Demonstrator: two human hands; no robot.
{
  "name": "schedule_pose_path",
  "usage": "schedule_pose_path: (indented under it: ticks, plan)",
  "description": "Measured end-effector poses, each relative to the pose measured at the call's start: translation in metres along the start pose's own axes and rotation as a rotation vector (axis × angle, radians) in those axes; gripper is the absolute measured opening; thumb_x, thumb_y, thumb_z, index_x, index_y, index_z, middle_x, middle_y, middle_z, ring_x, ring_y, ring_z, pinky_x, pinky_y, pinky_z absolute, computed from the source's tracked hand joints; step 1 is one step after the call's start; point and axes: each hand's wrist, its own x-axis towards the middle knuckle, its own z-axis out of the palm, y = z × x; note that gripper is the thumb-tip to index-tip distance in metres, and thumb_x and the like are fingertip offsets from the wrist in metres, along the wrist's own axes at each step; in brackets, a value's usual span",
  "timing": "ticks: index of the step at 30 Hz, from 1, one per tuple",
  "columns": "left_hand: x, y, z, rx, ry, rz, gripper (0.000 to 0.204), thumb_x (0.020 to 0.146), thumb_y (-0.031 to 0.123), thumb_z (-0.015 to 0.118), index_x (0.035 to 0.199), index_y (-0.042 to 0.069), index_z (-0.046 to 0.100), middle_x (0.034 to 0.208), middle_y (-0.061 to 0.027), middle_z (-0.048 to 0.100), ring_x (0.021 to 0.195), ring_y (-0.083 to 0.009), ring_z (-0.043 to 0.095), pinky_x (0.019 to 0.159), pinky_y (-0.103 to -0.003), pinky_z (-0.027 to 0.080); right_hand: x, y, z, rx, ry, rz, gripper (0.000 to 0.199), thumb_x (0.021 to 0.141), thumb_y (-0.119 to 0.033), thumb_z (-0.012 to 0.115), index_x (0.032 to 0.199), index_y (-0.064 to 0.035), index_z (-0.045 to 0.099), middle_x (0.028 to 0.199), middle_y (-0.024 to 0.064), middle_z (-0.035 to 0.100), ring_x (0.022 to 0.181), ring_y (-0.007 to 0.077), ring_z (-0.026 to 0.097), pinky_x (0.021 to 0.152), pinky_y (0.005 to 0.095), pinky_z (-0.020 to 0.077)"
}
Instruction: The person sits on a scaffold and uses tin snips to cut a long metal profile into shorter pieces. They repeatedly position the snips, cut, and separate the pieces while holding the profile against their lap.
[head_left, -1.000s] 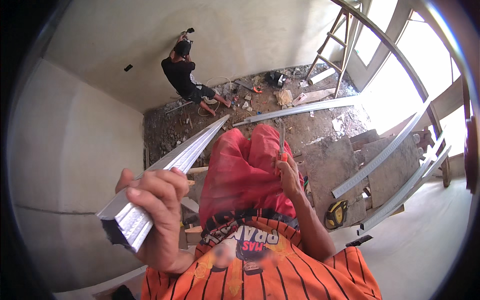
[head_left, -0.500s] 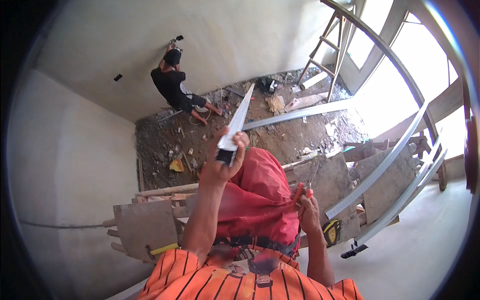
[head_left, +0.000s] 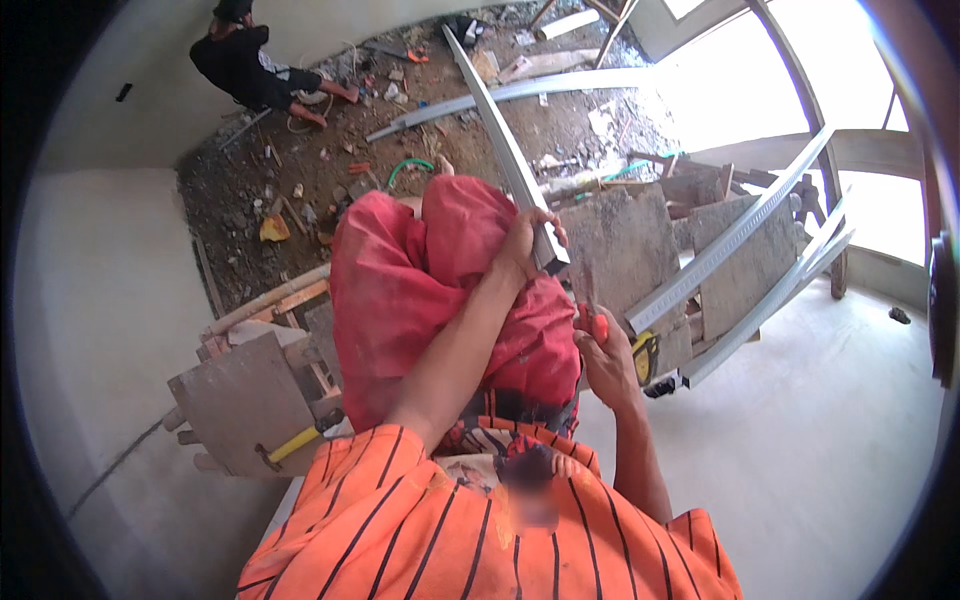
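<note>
A long silvery metal channel [head_left: 490, 118] runs away from me over my knees, its near open end tilted toward me. My left hand [head_left: 528, 243] is wrapped round it close to that end. Just right of the end, my right hand [head_left: 610, 362] is closed round the red handles of what look like metal snips [head_left: 597, 325]. Their narrow blades point away from me, beside the channel's end and apart from it. Part of the snips is hidden by my fingers. My knees in red trousers [head_left: 430, 280] lie beneath my left forearm.
Beside me are worn boards [head_left: 622, 238], a yellow tape measure [head_left: 646, 352] and more metal channels [head_left: 735, 230]. A yellow-handled hammer [head_left: 295, 442] rests on a board at left. Below, a person in black [head_left: 240, 62] crouches by the wall on rubble-strewn ground [head_left: 340, 150].
My left hand has moved right and brought the channel's near end close to the snips. My view has shifted, so the person in black now appears farther left and higher.
</note>
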Motion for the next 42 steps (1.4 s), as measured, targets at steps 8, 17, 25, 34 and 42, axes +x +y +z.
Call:
schedule_pose_path:
  ticks: [8,17,25,34,42]
  plan:
    - [0.0,-0.003,0.002,0.047,0.079,0.022,0.012,0.075,0.016,0.053,0.077,0.004,0.051,0.062,-0.0081,0.054,0.052,-0.0206,0.055,0.054,-0.034,0.051,0.004,0.002,0.007,-0.183,-0.182,0.211,0.036,0.083,-0.023,0.055,0.112,-0.002,0.051,0.096,0.0171,0.06,0.093,0.0282,0.058,0.082,0.0365,0.0436]
    - [0.009,-0.018,-0.01,0.132,0.121,-0.018,0.012,0.074,0.016,0.055,0.078,0.006,0.05,0.063,-0.0064,0.053,0.053,-0.019,0.056,0.054,-0.033,0.052,0.019,-0.015,0.014,0.233,-0.168,0.34,0.015,0.085,-0.016,0.057,0.096,-0.0056,0.057,0.084,-0.0014,0.053,0.078,0.009,0.05,0.069,0.0268,0.0407]
    - [0.012,-0.026,-0.012,0.241,0.234,0.014,0.009,0.073,0.014,0.055,0.075,0.007,0.05,0.063,-0.0058,0.053,0.051,-0.0164,0.055,0.051,-0.032,0.051,0.029,-0.034,-0.011,0.125,-0.271,0.467,0.023,0.085,-0.021,0.058,0.101,-0.0053,0.058,0.087,-0.0003,0.055,0.082,0.0108,0.051,0.071,0.028,0.0416]
    - [0.009,-0.028,-0.004,0.323,0.394,0.033,0.008,0.067,0.011,0.056,0.068,0.004,0.053,0.056,-0.0064,0.052,0.043,-0.0179,0.052,0.042,-0.031,0.046,0.025,-0.042,-0.001,0.155,-0.192,0.561,0.01,0.084,-0.015,0.055,0.089,-0.0057,0.055,0.077,-0.0019,0.049,0.068,0.0089,0.046,0.058,0.0252,0.0375]
    - [0.009,-0.03,-0.001,0.349,0.469,0.116,0.01,0.064,0.01,0.059,0.061,0.004,0.052,0.055,-0.0052,0.052,0.041,-0.0164,0.049,0.039,-0.032,0.041,0.035,-0.043,-0.011,0.088,-0.306,0.502,0.008,0.084,-0.013,0.054,0.083,-0.005,0.054,0.071,-0.0013,0.049,0.065,0.009,0.048,0.055,0.0252,0.0377]
